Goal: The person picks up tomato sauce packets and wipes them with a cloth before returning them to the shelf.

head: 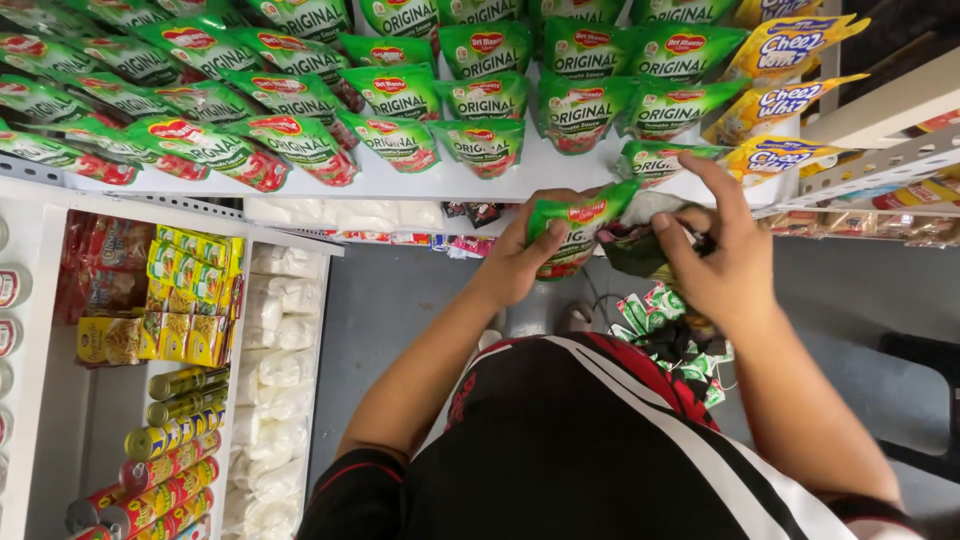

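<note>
White shelf [560, 170] carries pouches; your left hand [525, 262] pinches a green foil sauce pouch [580, 222], right hand [715, 250] grips its end: seat it squarely in the row.

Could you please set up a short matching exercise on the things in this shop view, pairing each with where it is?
Things:
1. green sauce pouch
2. yellow cheese-spread pouches
3. tin cans
4. white bags

Places:
A. lying on the lower left shelf
B. between the left hand and right hand
C. right end of the top shelf
D. stacked just right of the cans

Pairs: 1-B, 2-C, 3-A, 4-D
</note>
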